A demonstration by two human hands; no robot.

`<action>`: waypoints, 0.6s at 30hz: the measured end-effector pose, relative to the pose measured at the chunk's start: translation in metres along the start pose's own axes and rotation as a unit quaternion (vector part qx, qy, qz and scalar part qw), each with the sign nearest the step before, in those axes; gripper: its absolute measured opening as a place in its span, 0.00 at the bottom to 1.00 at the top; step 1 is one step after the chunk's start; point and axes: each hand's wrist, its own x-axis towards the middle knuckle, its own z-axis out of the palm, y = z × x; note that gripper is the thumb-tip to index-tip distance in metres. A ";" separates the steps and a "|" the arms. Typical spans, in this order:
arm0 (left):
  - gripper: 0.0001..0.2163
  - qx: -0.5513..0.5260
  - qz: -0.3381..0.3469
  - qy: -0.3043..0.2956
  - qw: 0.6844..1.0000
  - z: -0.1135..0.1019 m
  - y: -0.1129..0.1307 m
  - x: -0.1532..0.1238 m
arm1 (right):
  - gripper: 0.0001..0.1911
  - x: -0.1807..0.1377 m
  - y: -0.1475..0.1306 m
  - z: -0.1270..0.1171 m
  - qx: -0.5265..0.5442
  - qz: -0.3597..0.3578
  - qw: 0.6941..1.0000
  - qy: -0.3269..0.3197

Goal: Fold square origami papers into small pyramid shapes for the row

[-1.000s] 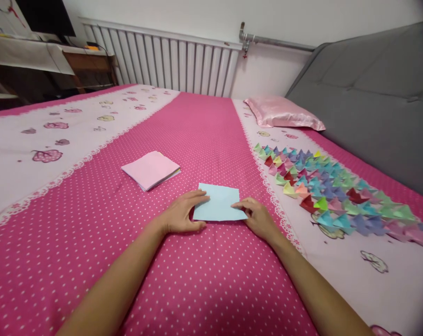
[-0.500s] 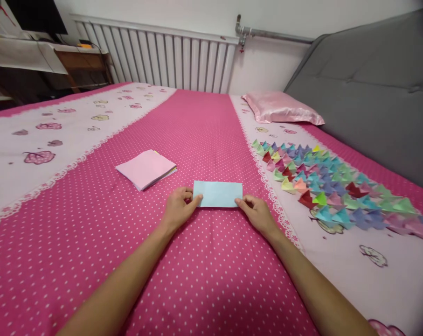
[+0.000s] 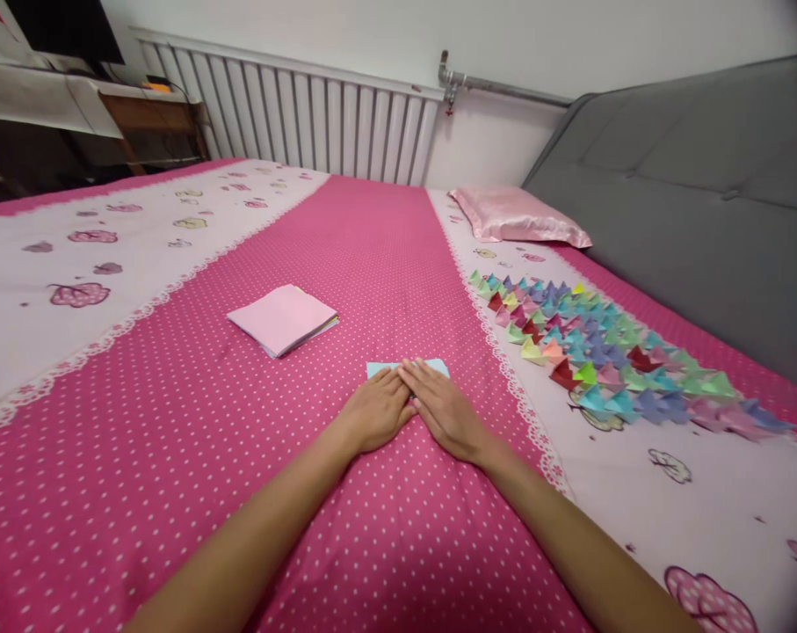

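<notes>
your left hand (image 3: 377, 413) and right hand (image 3: 449, 415) lie flat, fingers extended, atop the light-blue straight-edged paper (image 3: 375, 368) on the pink white-dotted cloth bedspread (image 3: 398, 536), probably so even pressure flattens it

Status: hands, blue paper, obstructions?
Left hand and right hand palms down on light-blue paper. Paper partly hidden beneath. Pink-topped paper stack lies apart, not in the way.

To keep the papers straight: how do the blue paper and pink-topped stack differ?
The blue paper looks plain blue; the stack shows pink above a yellowish edge. The left hand and right hand partly cover the blue paper; neither touches the stack. The stack lies left of the blue paper. Both rest on the dotted bedspread.
</notes>
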 end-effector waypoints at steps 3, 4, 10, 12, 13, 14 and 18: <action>0.27 0.008 -0.028 -0.038 0.999 0.002 0.001 -0.003 | 0.27 0.000 0.001 0.007 0.024 -0.002 0.996 -0.085; 0.28 0.009 -0.037 -0.045 0.998 0.002 0.001 -0.005 | 0.29 0.000 0.002 0.009 0.022 0.009 0.995 -0.093; 0.32 0.025 -0.135 -0.028 0.990 0.003 0.003 -0.015 | 0.33 -0.001 0.004 0.014 -0.023 0.060 0.993 -0.101; 0.34 0.033 -0.155 -0.026 0.987 0.002 0.003 -0.019 | 0.33 -0.001 0.004 0.014 -0.035 0.068 0.992 -0.100; 0.35 0.036 -0.166 -0.025 0.985 0.001 0.003 -0.021 | 0.34 -0.001 0.004 0.014 -0.040 0.072 0.992 -0.100; 0.36 0.038 -0.175 -0.023 0.984 0.000 0.004 -0.023 | 0.34 0.000 0.004 0.014 -0.045 0.077 0.991 -0.101; 0.39 0.042 -0.196 -0.006 0.980 -0.005 0.002 -0.036 | 0.36 0.000 0.003 0.015 -0.050 0.089 0.990 -0.099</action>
